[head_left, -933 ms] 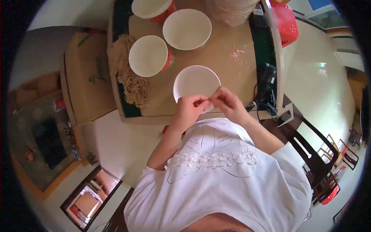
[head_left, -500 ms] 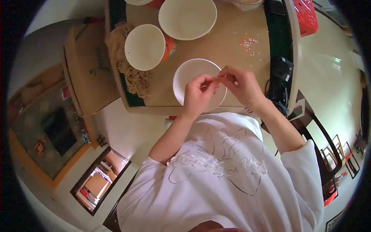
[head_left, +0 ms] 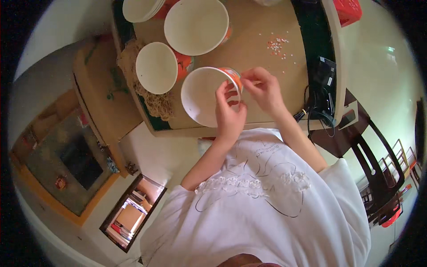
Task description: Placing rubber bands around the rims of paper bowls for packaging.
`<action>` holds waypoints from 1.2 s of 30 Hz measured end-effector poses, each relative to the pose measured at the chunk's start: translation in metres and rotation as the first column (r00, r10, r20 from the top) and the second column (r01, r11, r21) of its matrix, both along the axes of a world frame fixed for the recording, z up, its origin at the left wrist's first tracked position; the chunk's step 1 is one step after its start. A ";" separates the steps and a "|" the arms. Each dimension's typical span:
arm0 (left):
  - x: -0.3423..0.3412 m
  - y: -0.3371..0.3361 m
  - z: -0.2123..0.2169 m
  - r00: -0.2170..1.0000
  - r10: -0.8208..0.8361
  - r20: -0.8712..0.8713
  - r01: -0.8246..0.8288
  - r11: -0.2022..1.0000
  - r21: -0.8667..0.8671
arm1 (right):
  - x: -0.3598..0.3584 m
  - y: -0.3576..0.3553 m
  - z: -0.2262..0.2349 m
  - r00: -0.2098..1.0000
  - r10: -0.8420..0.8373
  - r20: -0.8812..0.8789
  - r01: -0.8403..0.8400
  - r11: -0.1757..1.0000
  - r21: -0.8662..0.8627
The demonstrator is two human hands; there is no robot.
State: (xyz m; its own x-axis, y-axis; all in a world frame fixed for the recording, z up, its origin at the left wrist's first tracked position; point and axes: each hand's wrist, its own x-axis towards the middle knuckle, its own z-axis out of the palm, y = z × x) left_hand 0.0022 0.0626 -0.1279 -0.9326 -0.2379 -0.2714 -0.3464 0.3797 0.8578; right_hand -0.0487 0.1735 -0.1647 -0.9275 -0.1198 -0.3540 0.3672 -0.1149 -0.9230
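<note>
A round paper bucket point(head_left: 200, 95), white inside with an orange printed outside, leans at the table's near edge. My left hand point(head_left: 230, 116) reaches over its near right rim, fingers curved against the inside wall and thumb by the rim. At the bucket's right outer wall, my right hand point(head_left: 267, 91) is closed in a pinch, its fingertips touching or very near the orange print. Whatever sits in that pinch is too small to make out. Several tiny orange and white pieces point(head_left: 277, 46) lie scattered on the table beyond my right hand.
Farther back stand a large paper bucket point(head_left: 195, 26), a smaller one point(head_left: 156, 68) and stacked ones point(head_left: 140, 10). Brown stringy netting point(head_left: 155, 104) lines the left edge. A black device point(head_left: 326, 71) with cables lies at the right edge; a red basket point(head_left: 347, 11) is beyond.
My hands have come apart from their joined pinch above the bucket. The left now takes the bucket's rim, the right is at its outside, and the bucket has tipped, showing its orange side.
</note>
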 end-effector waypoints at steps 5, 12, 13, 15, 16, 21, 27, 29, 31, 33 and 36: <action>0.030 -0.023 0.011 0.998 0.047 0.036 -0.050 0.995 0.088 | 0.022 -0.013 0.021 0.987 0.088 -0.134 -0.078 0.994 0.080; 0.035 -0.029 0.022 0.995 0.099 0.023 -0.102 0.979 0.177 | 0.033 -0.020 0.035 0.981 0.103 -0.164 -0.087 0.991 0.103; 0.036 -0.031 0.021 0.994 0.108 0.031 -0.111 0.974 0.195 | 0.033 -0.020 0.035 0.976 0.123 -0.179 -0.101 0.987 0.127; 0.036 -0.030 0.021 0.992 0.116 0.039 -0.122 0.969 0.216 | 0.035 -0.020 0.034 0.971 0.144 -0.193 -0.115 0.981 0.155; 0.034 -0.028 0.023 0.995 0.096 0.039 -0.103 0.971 0.217 | 0.035 -0.020 0.032 0.966 0.150 -0.209 -0.112 0.976 0.184; 0.035 -0.028 0.022 0.999 0.020 0.025 -0.025 0.972 0.233 | 0.035 -0.016 0.033 0.944 0.195 -0.265 -0.111 0.947 0.303; 0.023 -0.025 0.017 0.980 -0.196 0.041 0.200 0.953 -0.226 | 0.042 -0.001 0.027 0.958 0.206 -0.201 -0.138 0.941 0.309; 0.020 -0.023 0.006 0.978 -0.192 -0.087 0.160 0.944 -0.288 | 0.043 0.005 0.026 0.944 0.293 -0.151 -0.219 0.900 0.378; 0.017 -0.023 0.006 0.981 -0.178 -0.075 0.159 0.965 -0.207 | 0.042 0.013 0.036 0.944 0.322 -0.074 -0.273 0.885 0.378; 0.014 -0.023 0.010 0.999 -0.035 -0.011 0.035 0.999 -0.003 | 0.046 0.015 0.050 0.938 0.346 0.005 -0.323 0.871 0.371; 0.019 -0.037 -0.008 0.988 0.118 0.100 -0.143 0.943 0.301 | 0.062 0.011 0.078 0.780 0.600 -0.180 -0.475 0.754 0.454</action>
State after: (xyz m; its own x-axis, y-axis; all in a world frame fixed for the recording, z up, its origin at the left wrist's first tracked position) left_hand 0.0210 0.0254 -0.1357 -0.8714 -0.2496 -0.4224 -0.4471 0.0495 0.8931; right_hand 0.0136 0.1850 -0.0862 -0.8105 -0.5518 -0.1965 -0.0358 0.3814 -0.9237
